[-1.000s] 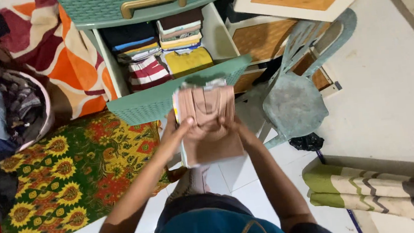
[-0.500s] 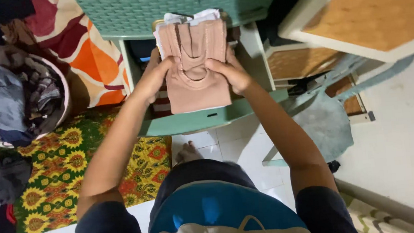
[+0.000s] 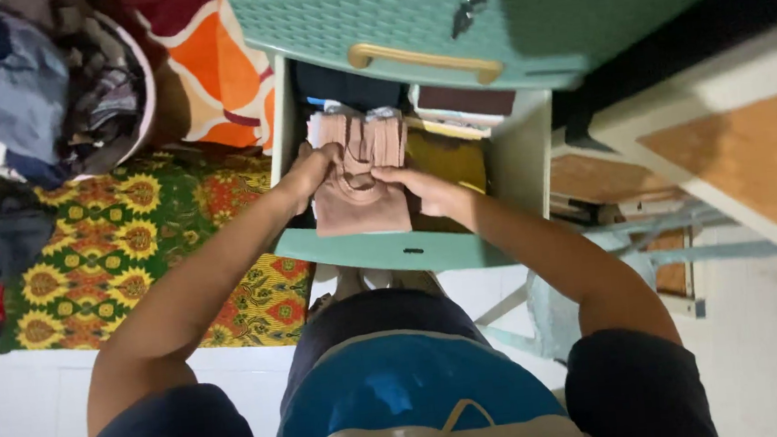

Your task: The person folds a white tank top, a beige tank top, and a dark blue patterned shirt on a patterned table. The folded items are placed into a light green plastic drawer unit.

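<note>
Both of my hands grip a stack of folded clothes, a dusty-pink top outermost with white pieces behind it. My left hand clasps its left side and my right hand its right side. The stack sits low inside the open green plastic drawer, over its left half. Folded yellow and dark clothes lie in the drawer to the right of the stack. The drawer belongs to a green woven-pattern cabinet with a gold handle.
A round basket heaped with unfolded clothes stands at the upper left. A sunflower-print mat covers the floor left of the drawer. A pale green plastic chair and a wooden-topped white table stand at the right.
My hands have lowered the stack of folded clothes from in front of the cabinet down into the open drawer. The view has shifted closer over the drawer.
</note>
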